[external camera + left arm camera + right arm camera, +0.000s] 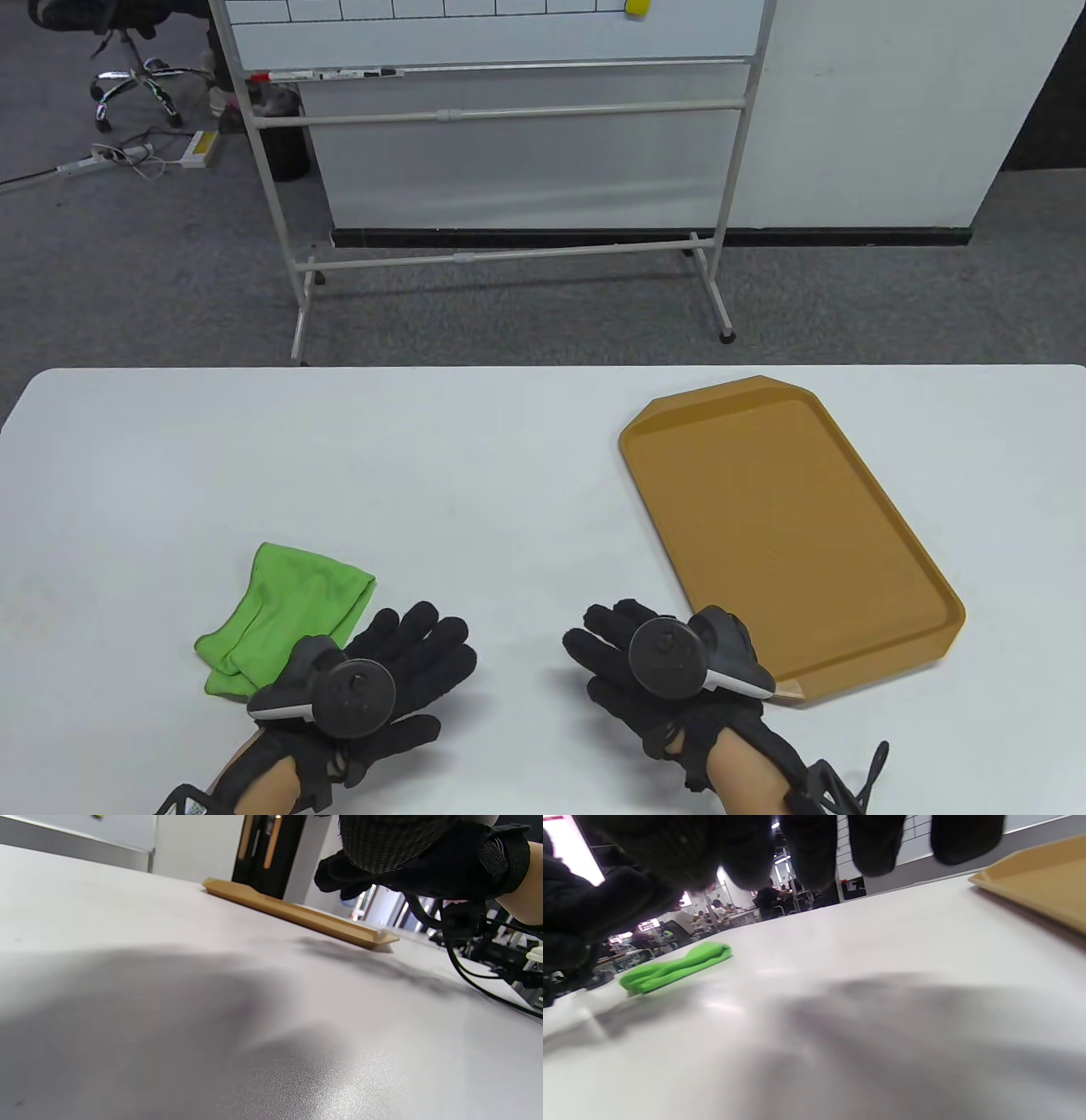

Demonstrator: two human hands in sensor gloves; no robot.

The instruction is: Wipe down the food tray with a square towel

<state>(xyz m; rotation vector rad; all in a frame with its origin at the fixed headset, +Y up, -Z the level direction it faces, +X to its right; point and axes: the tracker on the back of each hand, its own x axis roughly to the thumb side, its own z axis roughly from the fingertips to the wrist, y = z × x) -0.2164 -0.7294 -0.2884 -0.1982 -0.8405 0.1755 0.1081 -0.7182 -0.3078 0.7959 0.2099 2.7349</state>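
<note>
A white bench (475,475) fills the lower half of the table view, standing on grey carpet (127,280). Beyond it is a rolling whiteboard (492,34) on a white tube frame, with markers (327,75) lying in its ledge and a yellow magnet (636,8) at its top edge. At far left are an office chair base (136,85) and a power strip (199,148) with trailing cables.

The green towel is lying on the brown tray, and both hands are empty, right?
Not quite. The green towel isn't on the brown tray. It lies crumpled on the white table, off to the tray's left, beside the left hand. The table view shows this. The rest is right: the left hand and right hand hold nothing.
</note>
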